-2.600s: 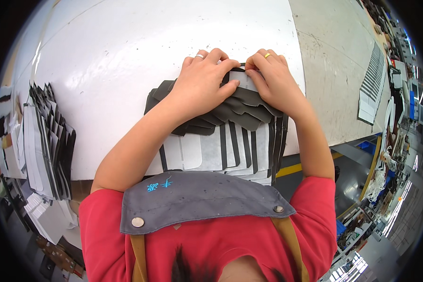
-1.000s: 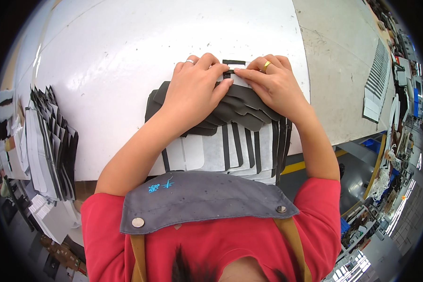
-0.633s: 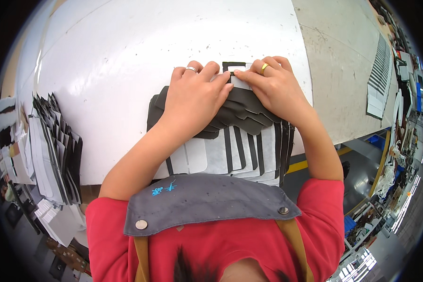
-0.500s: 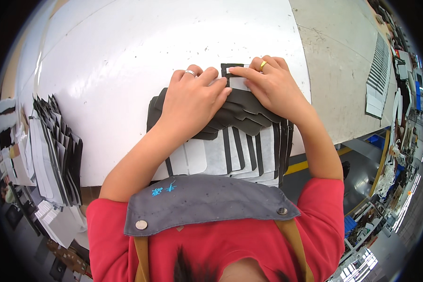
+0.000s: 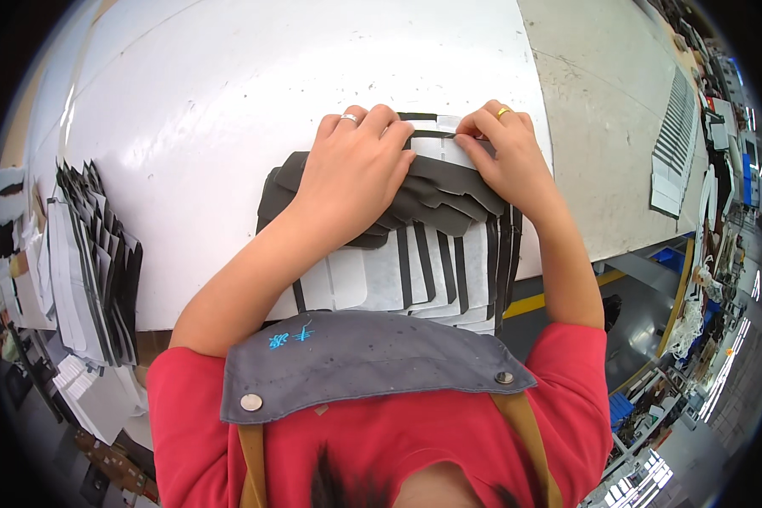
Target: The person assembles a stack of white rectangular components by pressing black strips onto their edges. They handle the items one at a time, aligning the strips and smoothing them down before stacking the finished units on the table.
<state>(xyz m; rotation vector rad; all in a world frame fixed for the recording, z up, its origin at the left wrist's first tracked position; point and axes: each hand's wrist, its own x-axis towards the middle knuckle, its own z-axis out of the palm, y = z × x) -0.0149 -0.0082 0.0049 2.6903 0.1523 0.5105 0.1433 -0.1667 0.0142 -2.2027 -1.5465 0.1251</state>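
In front of me a fanned stack of white panels with black strips (image 5: 381,269) lies on the table, dark grey flaps (image 5: 444,182) folded over its upper part. Beyond the flaps is a small white piece with black edging (image 5: 432,147). My left hand (image 5: 347,169) wears a silver-coloured ring. Its curled fingers hold the left side of this edged piece, the fingertips partly hidden. At the piece's upper right edge, my right hand (image 5: 510,161), with a gold-coloured ring, pinches it between thumb and index finger.
More black-and-white panels (image 5: 89,262) stand in a bundle at the table's left edge. A striped stack (image 5: 674,144) lies on the grey surface (image 5: 597,110) to the right. Below that surface, a yellow stripe (image 5: 525,306) crosses the floor.
My right hand has shifted a little right, from an outstretched index finger on the piece to a pinch at its edge. A black edge now runs across the piece. The left hand stays nearly in place.
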